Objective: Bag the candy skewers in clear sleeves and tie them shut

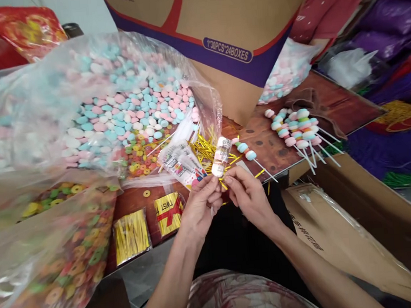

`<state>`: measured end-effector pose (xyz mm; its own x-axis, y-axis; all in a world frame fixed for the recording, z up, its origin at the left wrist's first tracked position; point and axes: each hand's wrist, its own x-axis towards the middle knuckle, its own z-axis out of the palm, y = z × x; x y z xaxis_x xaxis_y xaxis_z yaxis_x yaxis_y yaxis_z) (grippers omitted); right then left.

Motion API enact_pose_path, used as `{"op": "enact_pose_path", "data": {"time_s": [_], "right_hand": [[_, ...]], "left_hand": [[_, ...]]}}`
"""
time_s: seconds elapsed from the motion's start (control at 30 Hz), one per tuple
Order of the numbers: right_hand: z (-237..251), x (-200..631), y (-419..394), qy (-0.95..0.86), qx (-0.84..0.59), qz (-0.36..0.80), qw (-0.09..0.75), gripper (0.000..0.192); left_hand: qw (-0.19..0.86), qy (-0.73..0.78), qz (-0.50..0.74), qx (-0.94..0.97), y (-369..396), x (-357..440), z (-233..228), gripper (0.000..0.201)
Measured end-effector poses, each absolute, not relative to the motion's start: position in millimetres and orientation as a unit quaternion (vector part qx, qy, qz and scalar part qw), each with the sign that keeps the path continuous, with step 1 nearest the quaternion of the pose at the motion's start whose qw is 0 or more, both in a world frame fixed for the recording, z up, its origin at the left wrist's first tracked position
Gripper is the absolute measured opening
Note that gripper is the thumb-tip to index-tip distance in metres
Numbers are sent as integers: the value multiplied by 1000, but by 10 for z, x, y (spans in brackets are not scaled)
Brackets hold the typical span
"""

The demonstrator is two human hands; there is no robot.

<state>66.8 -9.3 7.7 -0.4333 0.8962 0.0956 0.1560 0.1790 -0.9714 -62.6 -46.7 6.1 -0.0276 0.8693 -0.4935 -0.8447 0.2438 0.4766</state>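
Left hand (201,202) and right hand (248,195) both pinched on the base of a bagged candy stick (221,156), held upright above the surface (272,144) edge, loose gold twist ties (205,150) lying within reach just behind

Soft, even daylight is filling the scene, casting only faint shadows beneath the fingers (208,191). Glare is washing over the clear plastic bag (45,105) up and left of the fingers, dulling the sweets inside. The edges are bending outward and smearing, and the cardboard box (218,39) above the fingers is leaning. The nearest foreground below is going soft.
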Motion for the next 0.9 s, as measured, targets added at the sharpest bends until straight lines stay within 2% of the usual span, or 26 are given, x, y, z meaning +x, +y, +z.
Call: {"op": "enact_pose_path", "data": {"time_s": [0.1, 0.2, 0.37, 0.47, 0.57, 0.67, 0.77, 0.9], "right_hand": [[18, 730, -100, -797, -329, 285, 419, 25], [-6, 765, -55, -848, -268, 116, 443, 26], [25, 680, -10, -842, -282, 9, 459, 14], [58, 631, -48, -824, -357, 40, 438, 17], [142, 684, -115, -796, -401, 153, 426, 18], [289, 812, -163, -762, -408, 253, 435, 15], [429, 907, -192, -735, -423, 272, 455, 14], [469, 960, -298, -704, -414, 319, 481, 11]], "left_hand": [[729, 326, 597, -74, -435, -648, 119, 28], [742, 311, 588, -88, -446, -616, 159, 25], [743, 300, 596, -61, -467, -523, 168, 24], [744, 329, 582, -2, -428, -515, 183, 23], [734, 326, 589, 91, -410, -514, 240, 35], [639, 377, 636, 213, -484, -449, 304, 40], [548, 467, 627, 298, -572, -334, 320, 37], [571, 476, 604, 289, -570, -246, 297, 34]]}}
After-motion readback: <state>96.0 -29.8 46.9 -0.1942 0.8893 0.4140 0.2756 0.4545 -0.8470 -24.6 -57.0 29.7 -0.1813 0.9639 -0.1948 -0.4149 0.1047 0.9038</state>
